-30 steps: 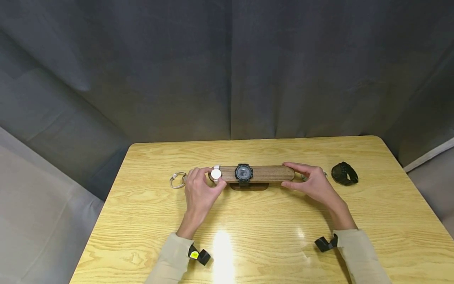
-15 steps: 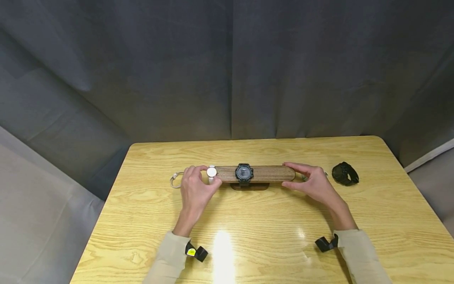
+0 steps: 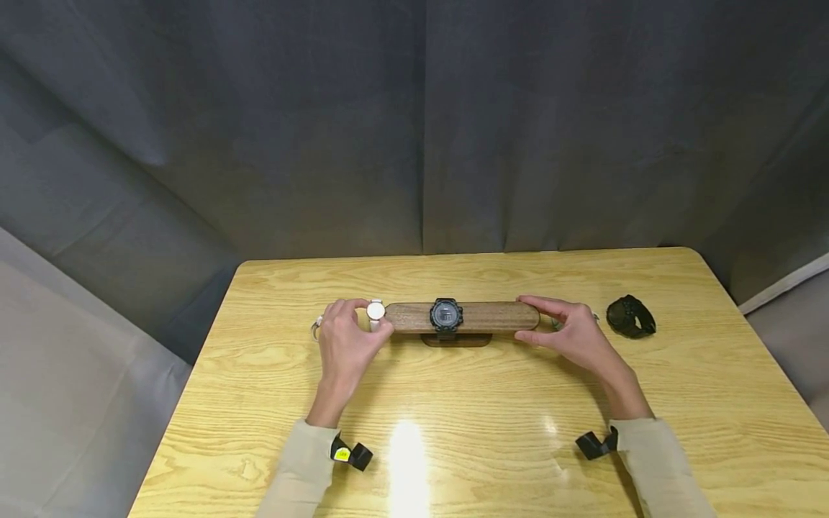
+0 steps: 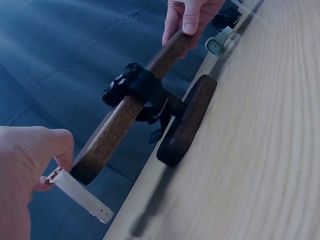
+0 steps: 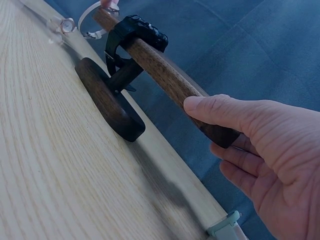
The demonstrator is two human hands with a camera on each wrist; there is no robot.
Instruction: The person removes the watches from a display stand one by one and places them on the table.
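A wooden T-shaped watch stand stands on the table, a chunky black digital watch fastened round the middle of its bar. My left hand pinches a small round watch with a white strap at its case, just off the bar's left end. In the left wrist view one half of the white strap hangs loose below the fingers. My right hand grips the bar's right end, thumb on the near side and fingers on the far side.
Another black watch lies at the right of the table. A pale green watch lies behind my right hand. Left of my left hand is a light-banded watch, partly hidden. Dark curtain hangs behind the table's far edge.
The left hand has moved left with the white-strapped watch, taking it off the left end of the bar. The right hand has stayed on the bar's right end.
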